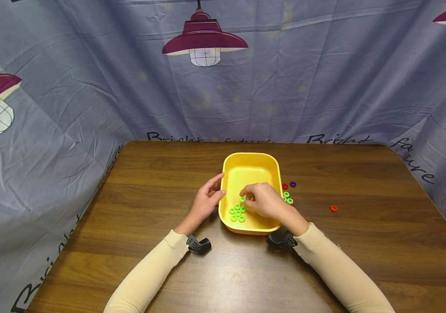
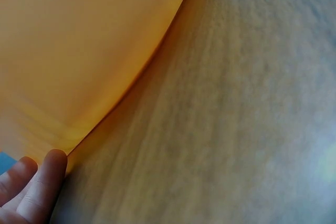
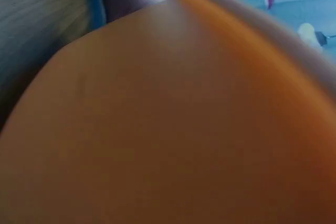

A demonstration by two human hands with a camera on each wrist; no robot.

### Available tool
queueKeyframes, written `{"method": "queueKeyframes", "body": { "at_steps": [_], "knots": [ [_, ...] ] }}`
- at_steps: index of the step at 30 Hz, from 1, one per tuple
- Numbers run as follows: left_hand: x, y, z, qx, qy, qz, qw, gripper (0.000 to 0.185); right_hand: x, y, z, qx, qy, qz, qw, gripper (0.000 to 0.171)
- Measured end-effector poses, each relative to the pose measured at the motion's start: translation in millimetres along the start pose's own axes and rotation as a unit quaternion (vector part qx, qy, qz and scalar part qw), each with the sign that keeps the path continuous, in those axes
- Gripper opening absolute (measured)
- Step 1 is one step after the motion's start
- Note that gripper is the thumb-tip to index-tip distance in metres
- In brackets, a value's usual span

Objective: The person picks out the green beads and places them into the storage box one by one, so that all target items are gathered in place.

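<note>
Left grip (image 1: 206, 201) lies open with straight fingers; right grip (image 1: 263, 201) curls, fingertips pinched together.

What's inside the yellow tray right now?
In the yellow tray, a cluster of green rings lies at the near left. The right hand hovers over them, pinching one more green ring. Whatever lies beneath that hand is hidden. The far half is bare.

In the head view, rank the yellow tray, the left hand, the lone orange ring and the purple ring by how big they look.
1. yellow tray, clearly largest.
2. left hand, resting against the tray's left wall.
3. orange ring and purple ring: both tiny and about alike. The purple one lies a little farther off, so no ranking between them.
</note>
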State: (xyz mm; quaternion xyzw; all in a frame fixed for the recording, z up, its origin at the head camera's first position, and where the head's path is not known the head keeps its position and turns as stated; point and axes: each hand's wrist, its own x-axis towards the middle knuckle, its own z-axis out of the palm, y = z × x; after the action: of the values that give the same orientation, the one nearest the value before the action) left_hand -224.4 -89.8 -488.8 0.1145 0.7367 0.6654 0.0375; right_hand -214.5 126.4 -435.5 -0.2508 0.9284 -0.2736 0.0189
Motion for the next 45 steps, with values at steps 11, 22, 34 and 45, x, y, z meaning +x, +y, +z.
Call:
{"method": "queueKeyframes", "body": {
  "at_steps": [11, 22, 34, 45],
  "knots": [
    [0.1, 0.8, 0.1, 0.001, 0.003, 0.000, 1.0000, 0.055, -0.1, -0.8, 6.3, -0.035, -0.036, 0.030, 0.998, 0.016],
    [-0.1, -0.4, 0.4, -0.002, -0.001, 0.001, 1.0000, 0.056, -0.3, 1.4, 7.0, -0.040, -0.054, 0.048, 0.997, 0.016],
    [0.1, -1.3, -0.3, 0.000, -0.002, -0.004, 1.0000, 0.056, 0.0, 1.8, 9.0, -0.029, -0.068, 0.023, 0.997, 0.020],
    [0.5, -0.5, -0.1, -0.001, -0.003, -0.006, 1.0000, 0.056, 0.1, 0.8, 8.2, -0.021, -0.068, 0.029, 0.997, 0.021]
  ]
}}
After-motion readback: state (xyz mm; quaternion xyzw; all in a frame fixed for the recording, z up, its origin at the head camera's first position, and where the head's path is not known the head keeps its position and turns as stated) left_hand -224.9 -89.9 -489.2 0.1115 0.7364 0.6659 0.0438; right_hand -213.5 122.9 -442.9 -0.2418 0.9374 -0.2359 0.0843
